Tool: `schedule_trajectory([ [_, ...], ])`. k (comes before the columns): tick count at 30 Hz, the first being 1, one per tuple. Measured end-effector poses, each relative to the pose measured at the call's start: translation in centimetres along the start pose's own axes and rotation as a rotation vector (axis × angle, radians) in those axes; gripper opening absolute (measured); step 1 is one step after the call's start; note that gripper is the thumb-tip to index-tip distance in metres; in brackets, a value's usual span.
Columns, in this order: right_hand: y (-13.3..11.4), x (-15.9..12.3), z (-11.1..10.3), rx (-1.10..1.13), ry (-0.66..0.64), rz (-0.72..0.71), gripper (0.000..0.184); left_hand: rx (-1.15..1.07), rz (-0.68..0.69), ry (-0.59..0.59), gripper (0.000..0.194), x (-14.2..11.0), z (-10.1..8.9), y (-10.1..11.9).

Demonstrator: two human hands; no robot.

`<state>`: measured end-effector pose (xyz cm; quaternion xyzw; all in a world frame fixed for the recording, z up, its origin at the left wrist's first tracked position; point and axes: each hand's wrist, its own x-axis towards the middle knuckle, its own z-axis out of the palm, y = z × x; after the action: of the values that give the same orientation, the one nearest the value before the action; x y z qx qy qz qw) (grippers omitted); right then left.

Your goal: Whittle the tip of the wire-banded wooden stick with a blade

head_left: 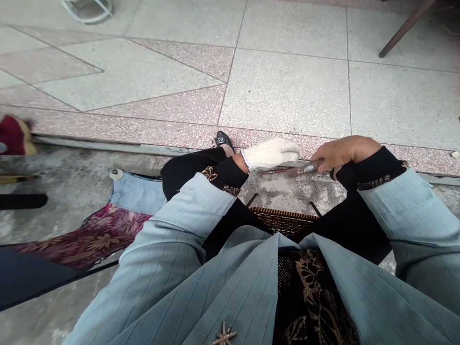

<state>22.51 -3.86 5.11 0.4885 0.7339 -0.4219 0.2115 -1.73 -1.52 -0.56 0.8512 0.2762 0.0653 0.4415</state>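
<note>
My left hand [273, 152] wears a white knit glove and is closed, its fingers curled over toward the right. What it holds, if anything, is hidden. Just below the glove shows a thin reddish strip [276, 171]; I cannot tell whether the hand touches it. My bare right hand [347, 151] is wrapped round the handle of a knife [304, 168]. Its worn, greyish blade points left, under the gloved fingertips, slightly blurred. Both hands are over the step edge, in front of my knees.
A woven wicker seat [283, 219] shows between my legs. To the left lie a denim and flowered cloth [108, 225] and a red shoe [14, 135]. Beyond the raised edge [151, 149] spreads a tiled floor [287, 91], with a white round-based stand [89, 12] and a dark furniture leg [406, 29].
</note>
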Motion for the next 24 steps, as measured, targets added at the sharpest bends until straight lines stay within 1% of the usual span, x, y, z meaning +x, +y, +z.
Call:
schedule_trajectory([
  [2,-0.3,-1.1,-0.2,0.163,-0.196,-0.111,0.007,-0.125,-0.009,0.048,0.020,0.1,0.1,-0.4],
  [3,-0.3,-1.7,-0.5,0.247,-0.196,-0.180,0.010,-0.206,-0.029,0.095,0.018,0.2,0.1,-0.7],
  [4,-0.2,-2.2,-0.8,0.329,-0.161,-0.243,0.016,-0.285,-0.050,0.151,0.019,0.2,0.1,-1.0],
  [6,0.1,-3.1,-1.4,0.481,0.080,-0.316,0.029,-0.409,-0.079,0.255,0.023,0.2,0.0,-1.5],
  [7,0.2,-3.3,-1.6,0.538,0.224,-0.320,0.038,-0.441,-0.083,0.278,0.026,0.2,0.1,-1.7],
  [8,0.4,-3.3,-1.7,0.581,0.358,-0.311,0.046,-0.444,-0.083,0.267,0.028,0.2,0.1,-1.7],
  [9,0.4,-3.2,-1.7,0.612,0.457,-0.294,0.053,-0.423,-0.080,0.223,0.028,0.1,0.2,-1.6],
  [11,0.4,-2.5,-1.5,0.635,0.579,-0.243,0.057,-0.339,-0.054,0.101,0.030,0.0,0.3,-1.1],
  [13,0.3,-1.2,-1.1,0.559,0.611,-0.152,0.051,-0.220,0.001,0.013,0.034,-0.1,0.5,-0.5],
  [14,0.2,-0.6,-0.9,0.471,0.619,-0.079,0.045,-0.170,0.034,-0.009,0.035,-0.1,0.6,-0.3],
  [16,0.2,0.7,-0.5,0.228,0.618,0.077,0.033,-0.101,0.084,-0.022,0.034,-0.1,0.7,0.0],
  [18,0.2,1.6,-0.2,-0.010,0.576,0.170,0.030,-0.047,0.089,-0.021,0.032,0.0,0.7,-0.2],
  [19,0.2,1.9,0.1,-0.098,0.533,0.183,0.031,-0.026,0.079,-0.015,0.032,0.1,0.6,-0.3],
  [21,0.0,2.1,0.4,-0.207,0.405,0.184,0.030,-0.002,0.048,0.002,0.029,0.2,0.6,-0.6],
  [23,-0.1,1.8,0.7,-0.229,0.252,0.151,0.024,-0.020,0.016,0.027,0.025,0.2,0.6,-0.9],
  [24,-0.2,1.5,0.8,-0.198,0.161,0.101,0.021,-0.046,0.002,0.043,0.023,0.2,0.6,-0.9],
])
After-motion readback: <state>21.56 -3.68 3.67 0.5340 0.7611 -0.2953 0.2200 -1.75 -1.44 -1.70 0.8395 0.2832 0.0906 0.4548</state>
